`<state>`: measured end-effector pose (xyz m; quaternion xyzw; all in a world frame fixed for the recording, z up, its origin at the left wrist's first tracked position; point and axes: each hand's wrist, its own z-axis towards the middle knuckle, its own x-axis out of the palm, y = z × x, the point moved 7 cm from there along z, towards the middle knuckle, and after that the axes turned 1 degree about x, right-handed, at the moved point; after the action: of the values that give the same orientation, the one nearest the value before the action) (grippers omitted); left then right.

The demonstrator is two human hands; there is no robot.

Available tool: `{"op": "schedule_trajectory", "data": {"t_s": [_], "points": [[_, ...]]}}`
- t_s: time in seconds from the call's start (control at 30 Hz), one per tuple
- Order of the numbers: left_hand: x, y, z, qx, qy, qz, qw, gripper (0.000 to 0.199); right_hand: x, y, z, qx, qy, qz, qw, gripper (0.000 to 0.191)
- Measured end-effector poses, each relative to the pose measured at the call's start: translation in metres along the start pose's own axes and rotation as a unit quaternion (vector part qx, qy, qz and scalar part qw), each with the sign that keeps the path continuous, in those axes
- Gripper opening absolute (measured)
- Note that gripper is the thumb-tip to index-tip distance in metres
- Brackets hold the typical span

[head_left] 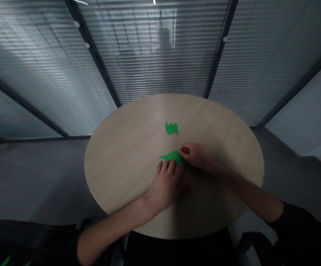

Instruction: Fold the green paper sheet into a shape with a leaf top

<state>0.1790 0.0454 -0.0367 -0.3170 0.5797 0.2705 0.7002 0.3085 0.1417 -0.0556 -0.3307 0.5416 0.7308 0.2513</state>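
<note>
A green sheet of paper with a pointed left end [169,156] lies on the round wooden table, partly covered by both hands. My left hand [166,184] rests over its near edge, fingers stretched out and pressing down. At its upper right edge my right hand [195,156] pinches the paper between thumb and curled fingers. Farther from me, beyond the hands, lie several small green leaf-shaped paper pieces [171,128], side by side and touching. How the paper is folded under my fingers is hidden.
The round table [116,155] stands close to a glass partition with blinds [160,77]. Dark chair parts [256,240] show at the lower right. At the lower left a bit of green [5,261] lies on something dark that I cannot make out.
</note>
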Motion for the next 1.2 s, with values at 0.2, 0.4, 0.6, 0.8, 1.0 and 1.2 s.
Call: {"op": "schedule_trajectory", "data": {"t_s": [0.2,0.4,0.6,0.8,1.0,1.2], "points": [[-0.002,-0.004,-0.003,0.017,0.01,0.002,1.0,0.048,0.0,0.001,-0.001,0.005,-0.001,0.0,1.0,0.015],[-0.001,0.0,-0.006,0.002,0.013,-0.006,1.0,0.055,0.001,-0.001,0.0,0.006,-0.001,-0.002,1.0,0.016],[0.003,0.006,-0.01,-0.034,0.013,-0.014,0.999,0.077,0.001,-0.001,0.001,0.005,0.009,-0.001,1.0,0.016],[-0.007,0.013,-0.014,-0.058,0.002,-0.003,0.998,0.066,-0.001,0.003,-0.001,0.009,0.01,0.001,1.0,0.017],[-0.011,0.015,-0.016,-0.069,0.012,-0.001,0.998,0.065,0.0,0.002,-0.001,0.006,0.011,0.005,1.0,0.017],[-0.005,0.016,-0.016,-0.061,-0.017,0.035,0.997,0.078,0.001,-0.001,0.0,0.003,0.007,0.007,1.0,0.016]]}}
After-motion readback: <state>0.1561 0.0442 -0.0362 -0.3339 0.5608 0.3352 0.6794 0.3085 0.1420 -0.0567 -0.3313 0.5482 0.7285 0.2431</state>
